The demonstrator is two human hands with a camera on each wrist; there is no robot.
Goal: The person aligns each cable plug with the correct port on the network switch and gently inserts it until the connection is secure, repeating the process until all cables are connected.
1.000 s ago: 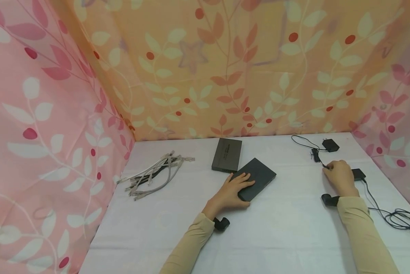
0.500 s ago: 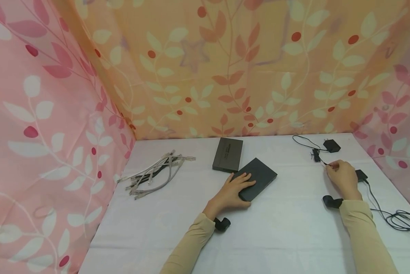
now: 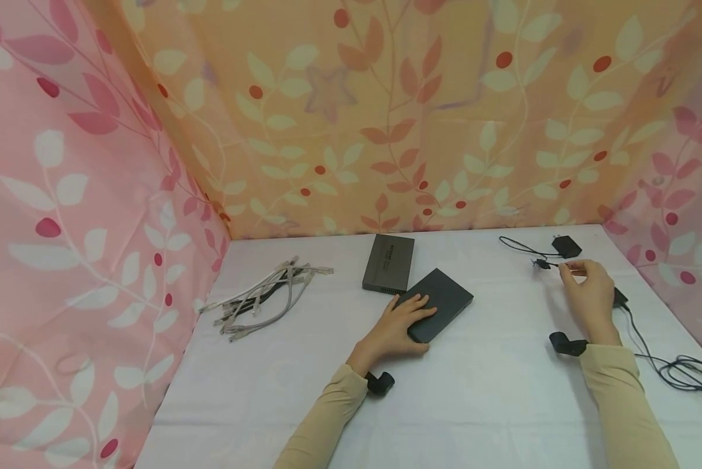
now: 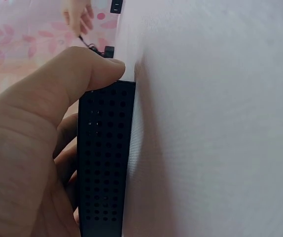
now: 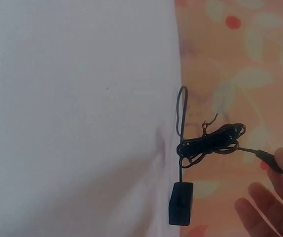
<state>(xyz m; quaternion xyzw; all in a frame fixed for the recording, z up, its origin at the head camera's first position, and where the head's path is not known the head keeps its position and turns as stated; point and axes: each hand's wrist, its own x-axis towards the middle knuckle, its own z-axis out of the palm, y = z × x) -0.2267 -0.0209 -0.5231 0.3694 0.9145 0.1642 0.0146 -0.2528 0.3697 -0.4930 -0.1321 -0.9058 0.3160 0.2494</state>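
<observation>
My left hand (image 3: 393, 331) rests on a dark flat network switch (image 3: 443, 298) in the middle of the table, fingers spread over its top. In the left wrist view the thumb (image 4: 94, 71) lies at one end of its perforated side (image 4: 107, 158). At the right, thumb and fingers of my right hand (image 3: 591, 296) pinch the black barrel plug (image 5: 267, 159) of a power adapter cord. That cord's tied bundle (image 5: 213, 140) hangs lifted off the table beside the fingers. The cord's adapter block (image 3: 566, 247) lies at the back right.
Another network switch (image 3: 389, 264), grey with lettering, lies behind the first. Several grey and black network cables (image 3: 266, 296) lie in a heap at the left. A second black adapter (image 3: 619, 298) and its coiled cord (image 3: 691, 376) lie right of my right hand. Patterned cloth (image 3: 386, 117) hangs behind.
My right hand has risen and moved slightly away from me with the plug, pulling the cord bundle up. The left hand and the network switch under it have stayed put.
</observation>
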